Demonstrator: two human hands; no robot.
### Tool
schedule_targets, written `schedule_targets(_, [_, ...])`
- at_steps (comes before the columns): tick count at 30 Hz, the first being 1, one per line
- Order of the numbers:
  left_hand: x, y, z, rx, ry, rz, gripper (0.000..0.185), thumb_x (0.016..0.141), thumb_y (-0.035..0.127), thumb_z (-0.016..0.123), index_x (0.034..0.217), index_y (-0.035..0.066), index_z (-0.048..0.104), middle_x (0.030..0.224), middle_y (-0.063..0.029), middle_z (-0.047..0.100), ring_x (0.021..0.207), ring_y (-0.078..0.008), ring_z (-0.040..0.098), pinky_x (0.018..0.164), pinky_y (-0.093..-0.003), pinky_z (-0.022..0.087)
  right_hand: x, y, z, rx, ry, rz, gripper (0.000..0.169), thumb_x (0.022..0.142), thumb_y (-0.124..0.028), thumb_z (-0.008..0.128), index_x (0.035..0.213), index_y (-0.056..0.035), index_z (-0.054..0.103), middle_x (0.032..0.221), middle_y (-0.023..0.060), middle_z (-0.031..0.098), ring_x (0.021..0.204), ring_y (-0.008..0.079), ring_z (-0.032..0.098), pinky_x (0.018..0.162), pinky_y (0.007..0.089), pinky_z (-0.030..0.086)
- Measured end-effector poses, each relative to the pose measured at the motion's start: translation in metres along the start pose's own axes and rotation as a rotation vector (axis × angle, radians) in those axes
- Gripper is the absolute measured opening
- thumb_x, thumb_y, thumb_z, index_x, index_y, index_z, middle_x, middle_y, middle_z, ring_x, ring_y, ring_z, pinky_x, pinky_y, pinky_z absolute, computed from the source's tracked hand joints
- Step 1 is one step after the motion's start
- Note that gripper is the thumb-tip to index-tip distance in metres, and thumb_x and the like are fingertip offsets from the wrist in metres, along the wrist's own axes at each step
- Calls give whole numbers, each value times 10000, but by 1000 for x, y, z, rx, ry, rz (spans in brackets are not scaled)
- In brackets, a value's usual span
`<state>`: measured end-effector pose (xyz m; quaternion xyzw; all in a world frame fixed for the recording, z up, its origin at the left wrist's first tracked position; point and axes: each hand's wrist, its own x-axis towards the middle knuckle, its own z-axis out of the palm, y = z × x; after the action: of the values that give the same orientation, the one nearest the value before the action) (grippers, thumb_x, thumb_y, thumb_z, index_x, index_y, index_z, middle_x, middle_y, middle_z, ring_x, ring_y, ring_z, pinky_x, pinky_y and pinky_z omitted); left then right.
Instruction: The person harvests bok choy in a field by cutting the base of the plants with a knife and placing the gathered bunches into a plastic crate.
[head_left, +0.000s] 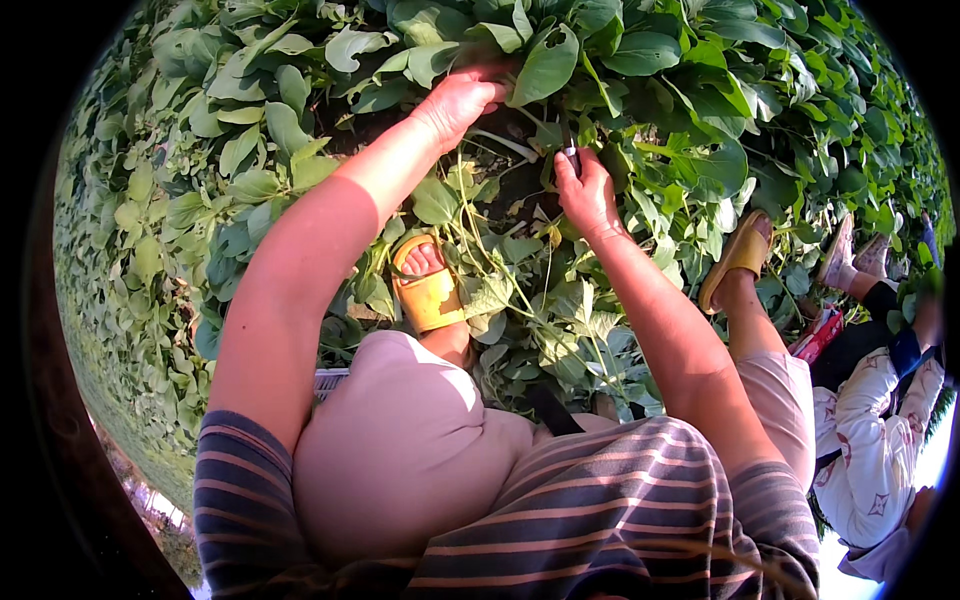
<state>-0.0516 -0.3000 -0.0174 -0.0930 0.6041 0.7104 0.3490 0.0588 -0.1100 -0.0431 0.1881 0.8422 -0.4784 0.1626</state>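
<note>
My left hand (469, 101) reaches in at the base of a leafy green plant (547, 67), its fingers curled about the stems and partly hidden by leaves and shade. In my right hand (587, 191) is a knife (571, 154) with a dark handle and a pale band. Its narrow blade points away from me, into the shadow under the leaves. Between the two hands lies a pale cut-looking stalk (506, 142) over dark soil. Trailing vines and loose leaves (487, 292) cover the ground nearer to me.
My feet, in yellow slide sandals (429, 289), stand among the greens, one on each side. Dense leafy rows (247, 135) spread all around. At right another person (874, 420) in pale patterned clothing crouches close by, next to a red package (819, 335). A pale crate edge (330, 381) shows beside my left knee.
</note>
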Motion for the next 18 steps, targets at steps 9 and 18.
schedule_targets(9, [-21, -15, -2, -143, -50, 103, 445, 814, 35, 488, 1258, 1, 478, 1163, -39, 569, 1076, -148, 520, 971, -283, 365, 35, 8, -11, 66, -236, 263, 341, 870, -351, 537, 1013, -48, 598, 865, 189, 646, 801, 380, 606, 719, 409, 487])
schedule_targets(18, [-15, -23, -18, -216, -55, 46, 411, 814, 98, 561, 1221, 49, 525, 1117, -26, 586, 999, -123, 545, 890, -265, 417, 59, 0, -19, -230, -415, 97, 434, 892, -434, 445, 1137, -101, 573, 954, 192, 632, 858, 362, 594, 794, 407, 461])
